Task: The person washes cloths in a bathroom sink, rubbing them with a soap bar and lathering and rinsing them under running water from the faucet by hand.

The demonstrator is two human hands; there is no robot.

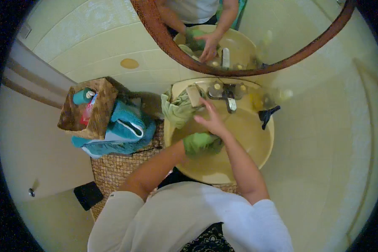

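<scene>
Over the yellow sink, my left hand carries a bunched green cloth that covers most of its fingers. My right hand is above the bowl with its fingers apart. Its fingertips reach the lower edge of a pale bar of soap; whether they touch it I cannot tell. The soap rests on a second, light green cloth draped over the sink's left rim. Right of the soap stands the faucet.
A woven basket with a teal container sits on folded blue towels at left. A dark cloth hangs on the sink's right rim. A wood-framed mirror is above. A black object lies lower left.
</scene>
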